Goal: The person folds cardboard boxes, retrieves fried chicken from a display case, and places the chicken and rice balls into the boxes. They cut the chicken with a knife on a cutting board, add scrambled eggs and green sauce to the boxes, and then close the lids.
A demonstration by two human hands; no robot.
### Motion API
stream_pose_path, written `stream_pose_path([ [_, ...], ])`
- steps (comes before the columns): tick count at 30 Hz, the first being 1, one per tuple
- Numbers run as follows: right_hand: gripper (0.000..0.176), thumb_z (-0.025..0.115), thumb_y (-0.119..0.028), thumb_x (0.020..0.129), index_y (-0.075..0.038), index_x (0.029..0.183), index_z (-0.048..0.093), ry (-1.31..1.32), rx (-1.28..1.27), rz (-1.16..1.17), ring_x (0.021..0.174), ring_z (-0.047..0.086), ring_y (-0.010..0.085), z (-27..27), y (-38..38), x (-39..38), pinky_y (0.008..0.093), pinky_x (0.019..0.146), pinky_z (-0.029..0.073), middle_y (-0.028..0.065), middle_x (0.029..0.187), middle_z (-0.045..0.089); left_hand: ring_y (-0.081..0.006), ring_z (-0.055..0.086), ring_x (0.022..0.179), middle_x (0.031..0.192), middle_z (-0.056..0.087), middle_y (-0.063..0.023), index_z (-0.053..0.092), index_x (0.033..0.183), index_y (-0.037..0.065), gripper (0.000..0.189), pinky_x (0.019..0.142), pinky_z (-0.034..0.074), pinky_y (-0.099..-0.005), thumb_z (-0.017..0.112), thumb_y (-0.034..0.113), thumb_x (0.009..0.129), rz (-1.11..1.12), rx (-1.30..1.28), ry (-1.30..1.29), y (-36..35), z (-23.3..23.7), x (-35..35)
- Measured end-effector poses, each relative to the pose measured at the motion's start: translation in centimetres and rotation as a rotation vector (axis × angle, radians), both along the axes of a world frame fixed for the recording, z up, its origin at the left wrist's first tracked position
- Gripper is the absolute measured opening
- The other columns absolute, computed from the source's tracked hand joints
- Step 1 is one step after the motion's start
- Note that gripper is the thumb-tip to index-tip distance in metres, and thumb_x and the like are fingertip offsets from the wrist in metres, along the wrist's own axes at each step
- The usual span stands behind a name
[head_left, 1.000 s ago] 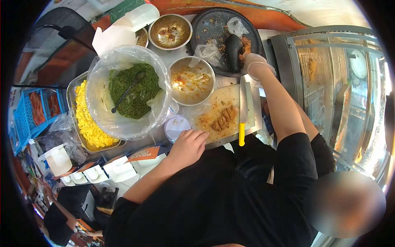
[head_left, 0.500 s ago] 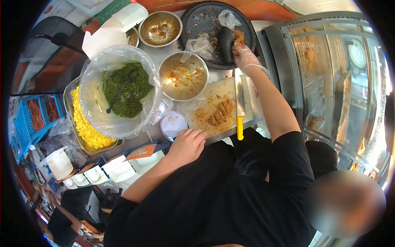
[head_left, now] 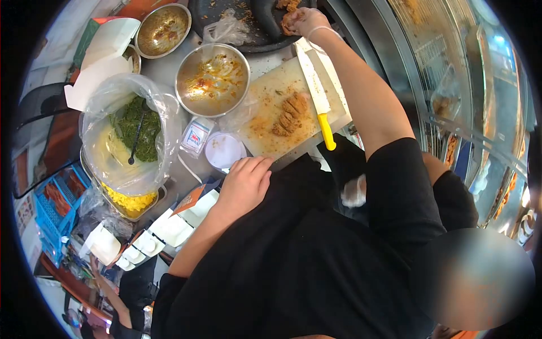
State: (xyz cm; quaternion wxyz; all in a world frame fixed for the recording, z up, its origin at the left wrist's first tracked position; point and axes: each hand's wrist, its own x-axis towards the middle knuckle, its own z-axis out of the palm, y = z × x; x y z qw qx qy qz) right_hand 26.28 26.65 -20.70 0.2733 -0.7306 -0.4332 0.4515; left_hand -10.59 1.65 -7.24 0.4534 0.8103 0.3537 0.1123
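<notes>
My right hand (head_left: 309,22), in a clear plastic glove, grips a piece of browned meat (head_left: 292,21) at the right edge of the black stone mortar (head_left: 243,46). A dark pestle (head_left: 267,16) lies in the mortar beside it. My left hand (head_left: 244,182) is bare and rests at the counter's front edge, its fingers loosely bent and nothing visible in them. Sliced browned meat (head_left: 291,114) lies on the stained cutting board (head_left: 265,93). A knife with a yellow handle (head_left: 326,131) lies along the board's right side. Next to my left hand stands a white-lidded tub (head_left: 223,150).
Left of the board are a sauce-stained steel bowl (head_left: 212,82), another steel bowl (head_left: 164,31), a plastic-lined tub (head_left: 96,141) of chopped greens, and a yellow food tray (head_left: 132,200). A glass cabinet (head_left: 446,73) stands right. Another person's arm (head_left: 116,294) shows lower left.
The view has shifted, so the counter items appear higher and further left. My right hand still holds meat, now nearer the mortar's right rim. A co-worker's gloved hand now shows below the knife.
</notes>
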Motion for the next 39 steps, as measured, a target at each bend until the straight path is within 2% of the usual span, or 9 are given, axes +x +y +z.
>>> stream_pose_path([
  [2, 0.021, 0.068, -0.01, 0.087, -0.002, 0.107, 0.071, 0.12, 0.052, 0.026, 0.111, 0.069, 0.0348, -7.1, 2.6, 3.7, 0.0459, 0.094, 0.057, 0.0182, 0.114, 0.072, -0.0324, 0.063, 0.106, 0.115, 0.067, -0.0127, 0.065, 0.12, 0.003, 0.03, 0.094, 0.05, -0.0421, 0.066, 0.007, 0.09, -0.007, 0.007, 0.002, 0.0, 0.1, 0.3],
  [4, 0.038, 0.076, -0.011, 0.088, 0.0, 0.12, 0.058, 1.071, -0.085, 0.096, 0.115, 0.061, 0.0373, -8.1, 2.5, 6.3, 0.0541, 0.101, 0.049, 0.0212, 0.12, 0.062, -0.0323, 0.063, 0.106, 0.115, 0.067, -0.0126, 0.066, 0.12, 0.003, 0.03, 0.094, 0.05, -0.042, 0.067, 0.007, 0.09, -0.014, 0.01, -0.003, 0.0, 0.3, 0.7],
  [5, 0.025, 0.074, 0.001, 0.085, -0.001, 0.106, 0.061, 0.478, -0.055, 0.085, 0.095, 0.066, 0.0333, -0.4, 0.5, 2.4, 0.0475, 0.089, 0.055, 0.0148, 0.107, 0.064, -0.0322, 0.063, 0.106, 0.115, 0.067, -0.0125, 0.066, 0.12, 0.003, 0.03, 0.093, 0.05, -0.0419, 0.067, 0.007, 0.09, -0.022, 0.008, 0.002, 0.0, 0.4, 0.8],
  [12, 0.039, 0.075, -0.01, 0.086, -0.005, 0.124, 0.065, -0.81, 0.312, 0.056, 0.108, 0.068, 0.0336, 9.5, -1.6, -4.4, 0.039, 0.099, 0.053, 0.0206, 0.123, 0.067, -0.0315, 0.063, 0.106, 0.116, 0.067, -0.0112, 0.065, 0.121, 0.004, 0.031, 0.093, 0.049, -0.0423, 0.067, 0.008, 0.09, -0.05, 0.013, 0.009, -0.1, 0.0, 0.8],
  [19, 0.032, 0.055, -0.006, 0.092, -0.01, 0.12, 0.07, -0.913, -0.199, 0.445, 0.117, 0.066, 0.0364, 7.6, -1.4, -6.8, 0.0461, 0.097, 0.056, 0.0179, 0.121, 0.07, -0.0309, 0.063, 0.106, 0.116, 0.067, -0.0109, 0.065, 0.122, 0.004, 0.032, 0.093, 0.049, -0.0418, 0.068, 0.009, 0.09, -0.04, 0.008, 0.0, 0.0, 0.1, 0.3],
  [24, 0.048, 0.062, -0.016, 0.088, -0.021, 0.136, 0.063, -0.967, -0.027, 0.303, 0.114, 0.067, 0.0349, 4.2, -1.4, -5.6, 0.0436, 0.099, 0.053, 0.0145, 0.121, 0.071, -0.0306, 0.063, 0.104, 0.114, 0.067, -0.0107, 0.066, 0.121, 0.004, 0.032, 0.093, 0.049, -0.0414, 0.068, 0.009, 0.089, -0.045, 0.0, -0.004, 0.2, -0.1, -0.4],
  [28, 0.051, 0.068, -0.017, 0.088, -0.018, 0.138, 0.061, -0.663, 0.094, 0.068, 0.101, 0.071, 0.029, 4.5, -2.7, -3.8, 0.0396, 0.087, 0.056, 0.0145, 0.105, 0.075, -0.0309, 0.063, 0.104, 0.114, 0.068, -0.0108, 0.066, 0.121, 0.004, 0.032, 0.092, 0.05, -0.0413, 0.068, 0.009, 0.09, -0.018, 0.005, -0.029, 0.3, -0.3, -0.6],
  [33, 0.034, 0.062, -0.02, 0.1, -0.006, 0.131, 0.058, 0.958, 0.196, -0.579, 0.081, 0.06, 0.0122, 6.8, -6.7, -2.9, 0.0279, 0.07, 0.049, 0.0065, 0.096, 0.064, -0.032, 0.064, 0.103, 0.112, 0.068, -0.0121, 0.066, 0.121, 0.004, 0.032, 0.092, 0.05, -0.0418, 0.067, 0.01, 0.09, -0.049, 0.002, -0.044, 0.2, -0.4, 0.0],
  [39, 0.032, 0.07, -0.015, 0.094, -0.008, 0.125, 0.061, 1.463, 0.395, -0.367, 0.083, 0.061, 0.0119, 15.1, -14.2, -2.6, 0.0264, 0.071, 0.05, 0.0044, 0.102, 0.066, -0.0348, 0.065, 0.104, 0.111, 0.069, -0.0142, 0.066, 0.121, 0.004, 0.032, 0.092, 0.051, -0.0436, 0.067, 0.011, 0.09, -0.139, 0.036, -0.073, -0.1, -0.3, 2.3],
])
